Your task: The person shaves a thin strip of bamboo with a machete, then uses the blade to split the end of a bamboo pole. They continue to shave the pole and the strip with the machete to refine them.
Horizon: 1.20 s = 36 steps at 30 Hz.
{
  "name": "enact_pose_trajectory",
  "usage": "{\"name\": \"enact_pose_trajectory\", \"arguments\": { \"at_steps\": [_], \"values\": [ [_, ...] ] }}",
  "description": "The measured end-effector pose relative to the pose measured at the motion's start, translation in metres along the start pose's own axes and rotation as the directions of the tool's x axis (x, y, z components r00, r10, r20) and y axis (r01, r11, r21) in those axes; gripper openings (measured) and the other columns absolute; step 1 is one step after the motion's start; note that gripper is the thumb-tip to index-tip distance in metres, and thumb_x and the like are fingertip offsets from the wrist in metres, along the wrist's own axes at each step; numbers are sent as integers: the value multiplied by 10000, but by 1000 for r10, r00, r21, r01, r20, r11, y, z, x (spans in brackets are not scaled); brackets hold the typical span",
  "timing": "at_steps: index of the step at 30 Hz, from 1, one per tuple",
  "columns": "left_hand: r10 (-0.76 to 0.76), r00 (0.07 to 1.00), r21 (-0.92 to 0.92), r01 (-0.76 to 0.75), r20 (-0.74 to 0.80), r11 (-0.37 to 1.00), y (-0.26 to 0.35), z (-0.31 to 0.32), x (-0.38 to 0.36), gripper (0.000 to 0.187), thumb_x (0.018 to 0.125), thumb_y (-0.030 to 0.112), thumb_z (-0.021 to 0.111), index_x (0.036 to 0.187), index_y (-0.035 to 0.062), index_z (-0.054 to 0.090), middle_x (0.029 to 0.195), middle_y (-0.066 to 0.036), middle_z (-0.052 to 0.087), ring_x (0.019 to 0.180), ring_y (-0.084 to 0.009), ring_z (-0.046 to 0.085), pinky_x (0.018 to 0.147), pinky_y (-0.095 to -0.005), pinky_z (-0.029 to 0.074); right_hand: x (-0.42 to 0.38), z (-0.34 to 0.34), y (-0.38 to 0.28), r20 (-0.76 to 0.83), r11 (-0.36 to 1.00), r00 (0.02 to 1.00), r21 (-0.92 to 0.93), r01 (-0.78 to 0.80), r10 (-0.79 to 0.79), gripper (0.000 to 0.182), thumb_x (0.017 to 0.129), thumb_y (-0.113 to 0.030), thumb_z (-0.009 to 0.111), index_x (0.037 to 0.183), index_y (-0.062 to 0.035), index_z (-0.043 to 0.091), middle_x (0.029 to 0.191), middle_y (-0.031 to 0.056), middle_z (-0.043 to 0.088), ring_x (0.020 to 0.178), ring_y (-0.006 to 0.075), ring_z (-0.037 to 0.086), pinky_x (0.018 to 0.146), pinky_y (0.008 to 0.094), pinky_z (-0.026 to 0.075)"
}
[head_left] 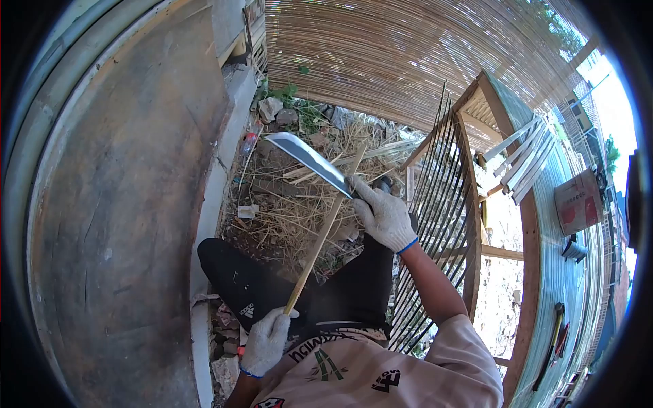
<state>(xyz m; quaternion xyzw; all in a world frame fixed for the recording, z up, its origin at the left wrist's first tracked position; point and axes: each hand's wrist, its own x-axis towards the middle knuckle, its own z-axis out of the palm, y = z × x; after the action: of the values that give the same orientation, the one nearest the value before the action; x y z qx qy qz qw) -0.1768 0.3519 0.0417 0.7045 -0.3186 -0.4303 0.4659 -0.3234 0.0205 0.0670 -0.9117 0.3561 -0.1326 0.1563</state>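
Observation:
My left hand (265,343), in a white knit glove, is closed around the lower end of a long, pale bamboo strip (317,250) near my lap. The strip slants up and away between my knees. Also gloved, my right hand (388,219) grips a machete (309,160) whose handle is hidden in the fist. Its broad blade points up and to the left and crosses the strip near the strip's far end. Beneath both lies a heap of bamboo shavings (306,217) on the ground.
A worn brown panel (129,204) stands close on my left. To the right is a wooden frame with thin slats (435,251). Split bamboo pieces (527,160), a cardboard box (578,202) and a long-handled tool (547,347) rest on its top. A bamboo screen (381,61) hangs ahead.

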Motion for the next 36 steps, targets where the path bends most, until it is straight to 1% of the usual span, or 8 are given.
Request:
{"name": "enact_pose_trajectory", "arguments": {
  "at_steps": [7, 15, 22, 24, 28, 31, 33, 36],
  "values": [
    [-106, 992, 96, 99, 63, 990, -5, -23, -28, 262, 1088, 170, 539, 1191, 15, 724, 879, -102, 743, 721, -145, 638, 682, -327, 512, 20, -22, 56, -194, 972, 960, 159, -174, 203, 534, 1083, -317, 511, 1576, -115, 479, 859, 179, 739, 1009, 394, 732, 1238, 534, 273],
    [-25, 1000, 139, 23, 17, 990, 18, -8, -7, 279, 1070, 167, 513, 1160, 18, 731, 702, 9, 572, 601, -53, 474, 557, -280, 387, -21, -2, 2, -96, 989, 995, 143, 41, -27, 578, 1029, -319, 594, 1583, -208, 468, 969, 208, 725, 868, 427, 718, 766, 526, 556],
    [-212, 975, 134, 203, 64, 970, 19, -19, -13, 258, 1082, 162, 535, 1165, 0, 718, 940, -141, 747, 810, -189, 693, 738, -347, 533, -8, -11, -7, 156, 993, 983, 36, -108, 101, 525, 1034, -262, 590, 1547, -171, 522, 1117, 220, 731, 984, 429, 710, 840, 512, 557],
    [-70, 997, 65, 67, 38, 996, 8, -17, -20, 270, 1079, 175, 520, 1136, 16, 731, 675, 46, 533, 581, -31, 438, 539, -266, 366, -1, 0, 15, -103, 994, 992, 88, -59, 68, 536, 1047, -327, 584, 1563, -215, 495, 910, 198, 725, 849, 406, 719, 725, 520, 545],
    [25, 999, 88, -27, 23, 996, -10, -19, -28, 271, 1081, 179, 525, 1141, 15, 731, 669, 56, 515, 577, -26, 428, 531, -258, 353, 14, -8, 40, -188, 983, 968, 111, -146, 165, 523, 1072, -323, 540, 1577, -199, 477, 957, 217, 741, 900, 439, 720, 784, 527, 550],
    [-157, 986, 121, 149, 54, 981, -7, -26, -26, 266, 1077, 175, 543, 1155, 1, 729, 975, -145, 763, 848, -202, 710, 794, -351, 547, 10, 0, 53, -345, 994, 936, 97, -46, 77, 548, 1078, -306, 520, 1598, -153, 441, 981, 221, 745, 907, 441, 722, 794, 521, 555],
    [-117, 993, 8, 117, 29, 993, -13, -23, -20, 286, 1097, 185, 510, 1164, -1, 717, 650, 80, 478, 552, -5, 394, 505, -231, 324, 0, 3, 47, -400, 991, 913, -126, 33, -81, 595, 1064, -306, 535, 1612, -110, 408, 1025, 214, 756, 946, 441, 726, 825, 509, 566],
    [-276, 947, -219, 308, 165, 926, -3, -22, -12, 296, 1117, 207, 503, 1193, -18, 680, 641, 96, 432, 519, 6, 355, 470, -207, 292, -20, -7, 2, -55, 970, 991, 221, -104, 119, 651, 1025, -326, 597, 1616, -131, 408, 1053, 224, 757, 948, 447, 724, 818, 518, 568]
  ]
}}
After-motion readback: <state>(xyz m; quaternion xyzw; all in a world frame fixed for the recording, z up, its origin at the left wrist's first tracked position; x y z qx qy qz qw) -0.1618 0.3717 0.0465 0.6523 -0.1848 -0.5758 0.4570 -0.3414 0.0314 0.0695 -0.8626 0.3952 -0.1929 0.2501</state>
